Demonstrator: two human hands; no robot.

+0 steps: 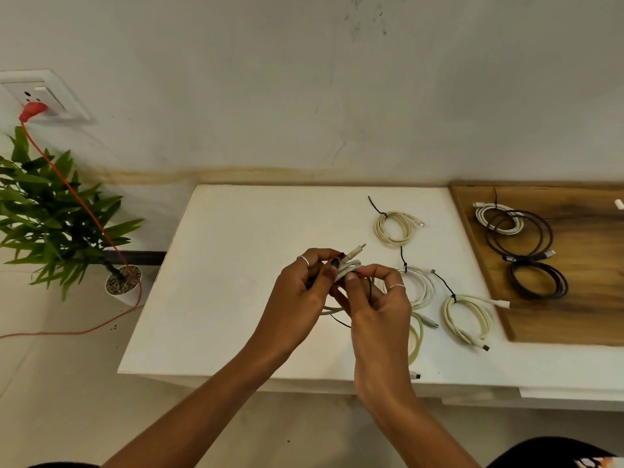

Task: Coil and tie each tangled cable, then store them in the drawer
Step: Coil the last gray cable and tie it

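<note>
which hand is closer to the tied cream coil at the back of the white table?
Right. The right hand sits just in front of and slightly left of the cream coil; the left hand is farther left. Both grip a white cable.

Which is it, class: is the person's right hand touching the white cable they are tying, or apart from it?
Touching. The head view shows the right hand fingers pinching the white cable, held with the left hand.

Tied coils (398, 228) lie on the table (253, 231), board (587, 298) to its right.
</note>
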